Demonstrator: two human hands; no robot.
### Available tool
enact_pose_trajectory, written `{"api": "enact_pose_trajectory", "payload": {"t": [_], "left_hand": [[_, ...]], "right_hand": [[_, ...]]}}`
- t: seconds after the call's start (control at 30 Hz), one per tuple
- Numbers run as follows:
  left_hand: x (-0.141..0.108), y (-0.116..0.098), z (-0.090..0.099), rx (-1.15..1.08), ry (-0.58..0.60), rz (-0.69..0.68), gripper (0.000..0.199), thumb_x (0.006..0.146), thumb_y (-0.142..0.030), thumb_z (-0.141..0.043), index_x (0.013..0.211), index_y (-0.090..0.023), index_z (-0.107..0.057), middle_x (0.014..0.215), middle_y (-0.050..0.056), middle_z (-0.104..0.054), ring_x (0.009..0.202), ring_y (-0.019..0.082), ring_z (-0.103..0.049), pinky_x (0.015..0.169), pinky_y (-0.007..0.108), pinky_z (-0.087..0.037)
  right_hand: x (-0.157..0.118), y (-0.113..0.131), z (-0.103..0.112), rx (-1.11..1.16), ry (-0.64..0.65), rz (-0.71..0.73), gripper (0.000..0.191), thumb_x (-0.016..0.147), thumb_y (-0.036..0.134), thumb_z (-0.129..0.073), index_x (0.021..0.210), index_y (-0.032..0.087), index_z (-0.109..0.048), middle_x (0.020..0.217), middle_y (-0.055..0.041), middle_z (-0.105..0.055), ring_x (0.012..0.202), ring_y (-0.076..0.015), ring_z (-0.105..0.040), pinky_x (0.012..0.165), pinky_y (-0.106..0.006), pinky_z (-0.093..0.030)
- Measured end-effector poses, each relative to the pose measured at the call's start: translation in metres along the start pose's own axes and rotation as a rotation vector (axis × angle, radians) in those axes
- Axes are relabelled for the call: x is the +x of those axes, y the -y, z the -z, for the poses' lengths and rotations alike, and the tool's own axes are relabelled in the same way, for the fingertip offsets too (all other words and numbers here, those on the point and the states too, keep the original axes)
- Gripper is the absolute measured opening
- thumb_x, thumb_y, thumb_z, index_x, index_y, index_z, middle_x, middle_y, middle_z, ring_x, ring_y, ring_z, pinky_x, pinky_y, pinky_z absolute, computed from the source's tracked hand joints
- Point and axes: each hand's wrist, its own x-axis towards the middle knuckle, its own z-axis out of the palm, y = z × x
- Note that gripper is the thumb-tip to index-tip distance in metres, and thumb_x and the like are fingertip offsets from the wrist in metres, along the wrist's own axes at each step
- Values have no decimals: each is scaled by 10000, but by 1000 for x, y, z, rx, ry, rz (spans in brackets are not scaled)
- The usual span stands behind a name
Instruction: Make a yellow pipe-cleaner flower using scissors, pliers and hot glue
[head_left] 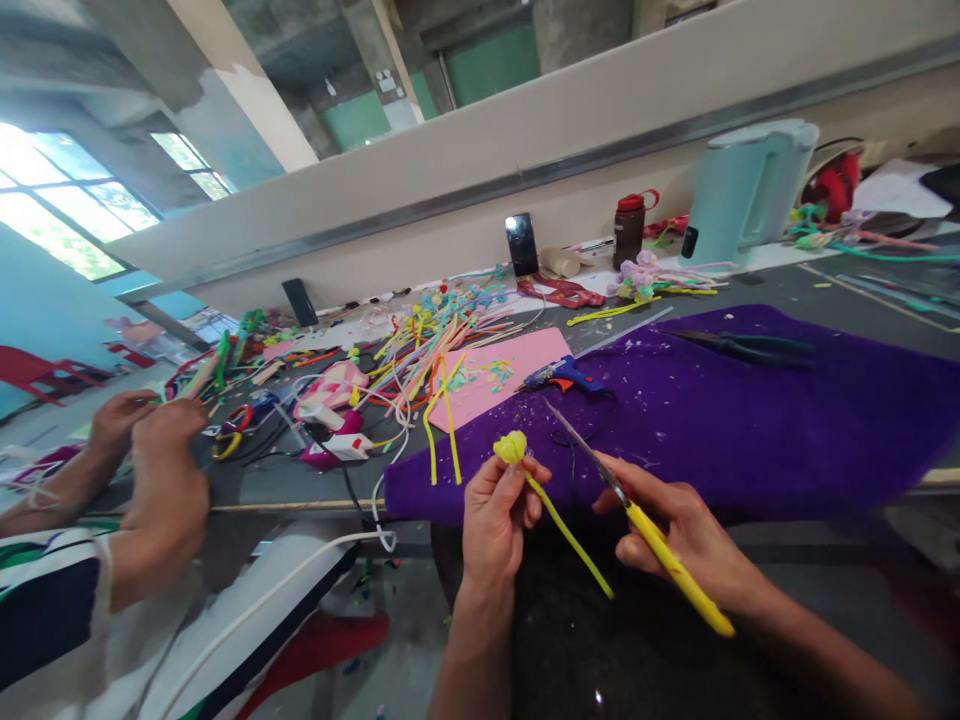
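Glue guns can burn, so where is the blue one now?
In the head view, the blue glue gun lies just right of centre on the purple cloth, beside the pink sheet, just beyond the tips of the scissors.

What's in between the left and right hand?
The head view shows a yellow stem slanting between the left hand and right hand, with a tool's metal end above.

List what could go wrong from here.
The scissors in the right hand have their blades near the left hand, so a slip could nick it. The yellow stem dangles loose and might snag or bend. The blue glue gun lies just beyond the scissors' tips in this view; a forward jab might knock it.
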Motion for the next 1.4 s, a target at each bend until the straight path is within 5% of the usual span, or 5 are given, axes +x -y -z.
{"api": "enact_pose_trajectory", "payload": {"t": [0.2,0.4,1.4], "left_hand": [[-1,5,-4,-41,-46,36,143,732,-286,-633,735,-147,-597,573,-27,-587,360,30,-433,326,132,-289],[-3,6,-6,-40,-51,63,181,693,-316,-665,706,-155,-583,464,-59,-503,344,37,-400,321,137,-271],[-6,11,-7,37,-59,30,188,719,-335,-643,735,-154,-596,500,-42,-545,353,31,-405,333,133,-286]], "right_hand": [[3,-3,-15,-297,-190,171,720,631,252,-688,1299,222,-422,872,-28,-612,601,-124,-524,545,-232,-447],[8,-4,-22,-446,-243,266,673,646,312,-693,1266,207,-454,935,-73,-620,768,-189,-586,667,-292,-489],[13,-16,-29,-457,-276,348,591,708,338,-660,1246,193,-461,918,-76,-645,768,-179,-620,647,-264,-494]]}}
